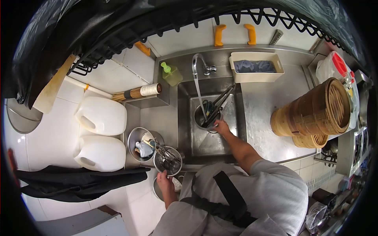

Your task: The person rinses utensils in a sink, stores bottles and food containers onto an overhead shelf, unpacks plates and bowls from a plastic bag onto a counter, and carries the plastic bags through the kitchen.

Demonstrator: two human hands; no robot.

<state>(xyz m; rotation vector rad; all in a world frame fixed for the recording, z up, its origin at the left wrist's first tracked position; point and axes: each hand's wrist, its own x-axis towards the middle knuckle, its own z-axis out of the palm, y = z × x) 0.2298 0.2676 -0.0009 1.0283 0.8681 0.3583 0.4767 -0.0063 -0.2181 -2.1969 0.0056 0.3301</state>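
Observation:
My left hand (164,180) grips the near rim of a metal container (174,172) with whisks and other metal utensils in it, left of the sink. In the sink (197,148), my right hand (221,127) holds the edge of a round metal pot (201,123). Tongs and dark-handled utensils (214,112) stand in this pot, leaning to the upper right. Water runs into it from the tap (195,65). Another metal pot (135,147) with utensils and a pale cloth-like item touches the container at my left hand.
Two white jugs (106,116) lie at the left, above a black cloth (78,183). A brush (138,92) and a green-topped bottle (172,74) are behind the sink. A cream bin (258,76) and stacked bamboo steamers (307,110) stand on the right counter.

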